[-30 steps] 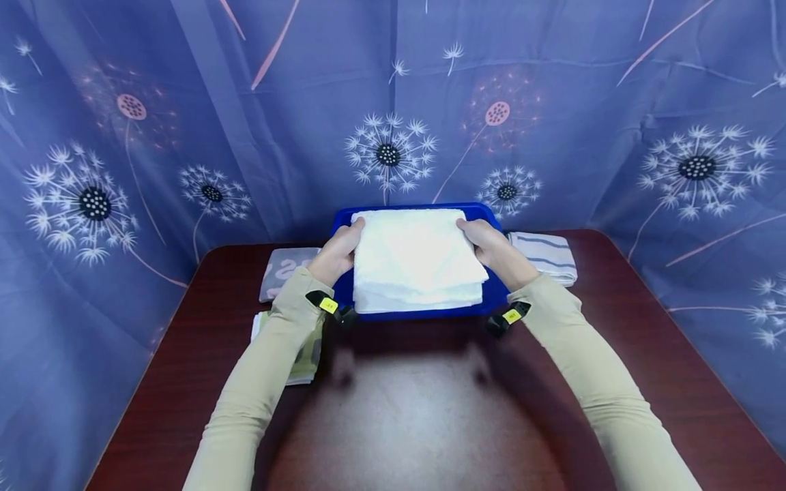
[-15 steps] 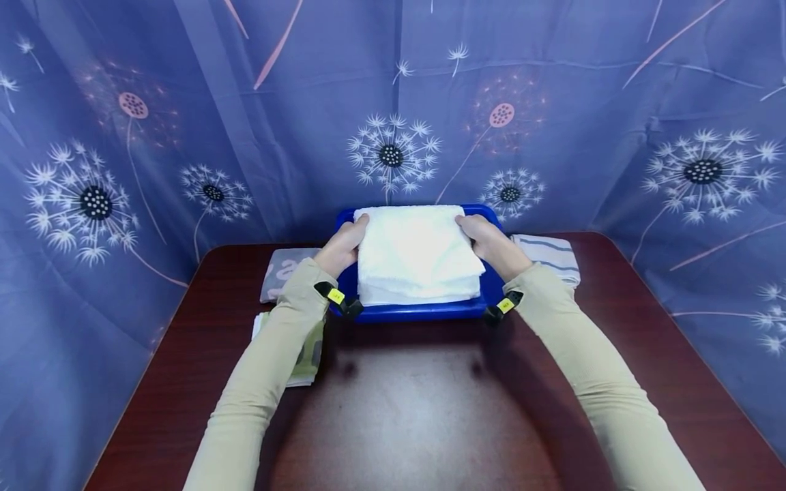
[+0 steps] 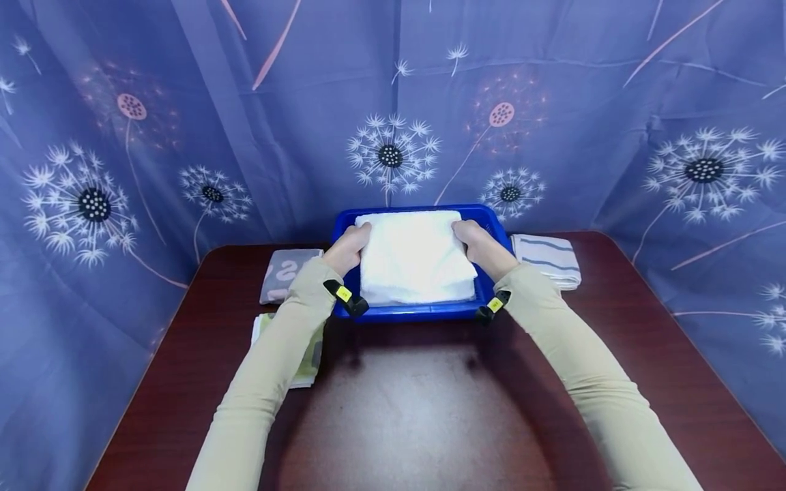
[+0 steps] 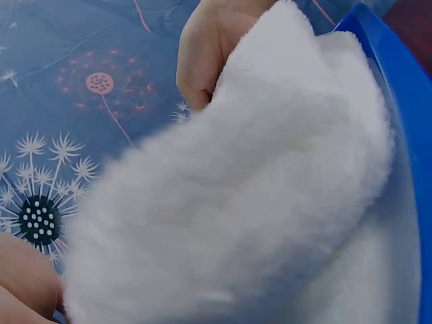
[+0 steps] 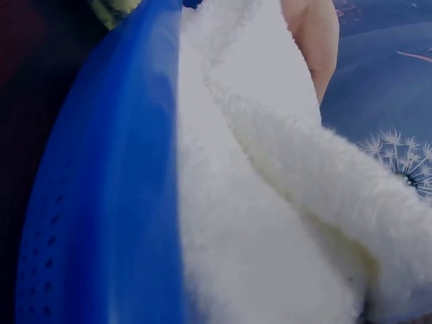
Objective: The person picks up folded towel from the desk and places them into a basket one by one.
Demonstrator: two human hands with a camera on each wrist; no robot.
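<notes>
A folded white towel (image 3: 417,259) with a fluffy pile lies over the blue plastic basket (image 3: 424,312), low inside its rim. At the towel's left side, my left hand (image 3: 348,247) grips the edge near the far corner, thumb on top. My right hand (image 3: 482,247) holds the opposite edge in the same way. The fingers beneath the cloth are hidden. Seen from the left wrist, the towel (image 4: 223,202) bulges close to the camera. In the right wrist view, its folded layers (image 5: 256,202) lie beside the basket's wall (image 5: 128,202).
Left of the basket lie a grey patterned folded towel (image 3: 285,269) and a green-and-white one (image 3: 307,365), partly behind the left sleeve. A white towel with grey stripes (image 3: 548,259) sits at the right. A blue dandelion-print curtain (image 3: 295,136) hangs behind the brown table (image 3: 417,423).
Both hands have lowered the white towel into the basket and drawn slightly closer together. More of the basket's rim and inside now shows around the cloth. The other towels stay put.
</notes>
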